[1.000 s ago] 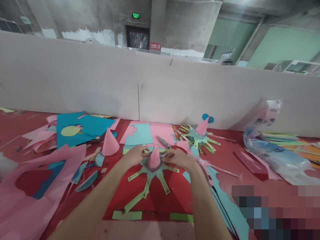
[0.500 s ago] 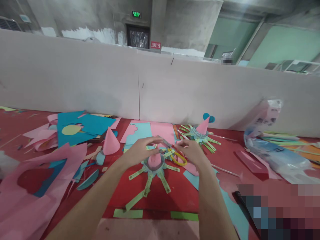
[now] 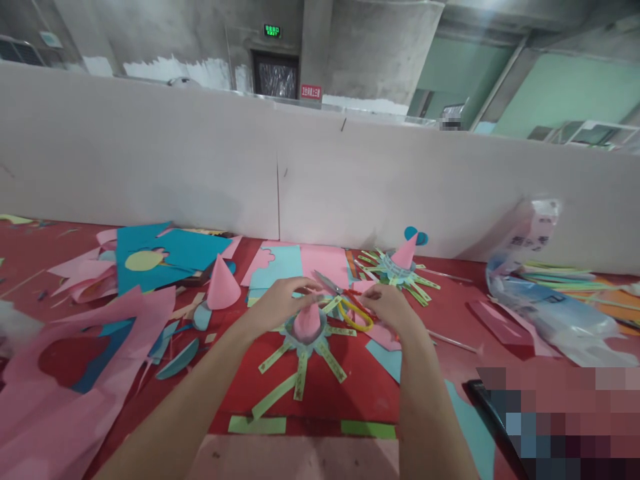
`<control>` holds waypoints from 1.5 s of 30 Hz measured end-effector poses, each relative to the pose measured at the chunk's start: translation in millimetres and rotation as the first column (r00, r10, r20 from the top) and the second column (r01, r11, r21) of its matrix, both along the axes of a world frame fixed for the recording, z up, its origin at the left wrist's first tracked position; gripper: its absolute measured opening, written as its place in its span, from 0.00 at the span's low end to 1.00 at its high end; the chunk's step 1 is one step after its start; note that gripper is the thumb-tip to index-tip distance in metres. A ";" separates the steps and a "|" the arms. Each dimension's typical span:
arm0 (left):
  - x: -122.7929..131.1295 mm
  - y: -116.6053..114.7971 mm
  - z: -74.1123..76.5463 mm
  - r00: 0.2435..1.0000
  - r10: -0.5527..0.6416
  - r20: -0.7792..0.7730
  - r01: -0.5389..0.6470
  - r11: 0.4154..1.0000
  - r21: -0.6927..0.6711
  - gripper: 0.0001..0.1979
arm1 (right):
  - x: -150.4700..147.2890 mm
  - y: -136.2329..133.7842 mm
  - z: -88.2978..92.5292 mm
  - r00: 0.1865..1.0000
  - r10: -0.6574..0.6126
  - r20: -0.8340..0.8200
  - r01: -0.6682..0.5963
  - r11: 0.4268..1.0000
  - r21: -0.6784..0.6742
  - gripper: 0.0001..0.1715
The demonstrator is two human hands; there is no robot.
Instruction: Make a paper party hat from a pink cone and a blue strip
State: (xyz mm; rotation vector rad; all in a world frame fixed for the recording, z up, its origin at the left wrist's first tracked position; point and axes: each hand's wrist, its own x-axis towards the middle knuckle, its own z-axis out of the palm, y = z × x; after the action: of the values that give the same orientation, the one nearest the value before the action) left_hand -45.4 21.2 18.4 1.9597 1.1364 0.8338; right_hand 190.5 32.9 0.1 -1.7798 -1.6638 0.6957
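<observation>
Between my hands stands a paper craft: a pink paper cone [image 3: 307, 323] in a pale blue scalloped ring [image 3: 306, 348], with printed light green strips [image 3: 332, 361] spreading from it. My left hand [image 3: 283, 301] is at the far left of the ring, fingers curved around its edge; their tips are partly hidden. Just right of the craft, my right hand [image 3: 389, 305] has its fingers bent together beside the scissors [image 3: 356, 319]; what they pinch, if anything, is hidden. The scissors, with red and yellow handles, lie behind the craft.
A similar finished-looking craft [image 3: 403, 257] stands behind right. Left are another pink cone [image 3: 222, 285], cut pink paper [image 3: 120, 400] and blue sheets [image 3: 195, 248]. Plastic bags [image 3: 560, 320] lie right. Loose green strips [image 3: 257, 425] line the front; a white partition [image 3: 200, 167] closes the back.
The craft has turned slightly, its front strips pointing in new directions. My right hand has shifted a little, showing more of the scissors' red handle; my left hand has barely moved.
</observation>
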 end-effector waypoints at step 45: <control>-58.9 54.9 -67.4 0.853 0.288 -0.436 -0.332 0.943 -0.026 0.16 | 53.2 -58.8 -88.0 0.652 -0.583 0.484 0.505 0.811 0.296 0.24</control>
State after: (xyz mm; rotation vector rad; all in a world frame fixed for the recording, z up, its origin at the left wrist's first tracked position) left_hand -104.2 76.0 -49.0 1.9534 1.7566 0.4944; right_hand 243.7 -25.9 -87.9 -2.3626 -1.3067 -0.2457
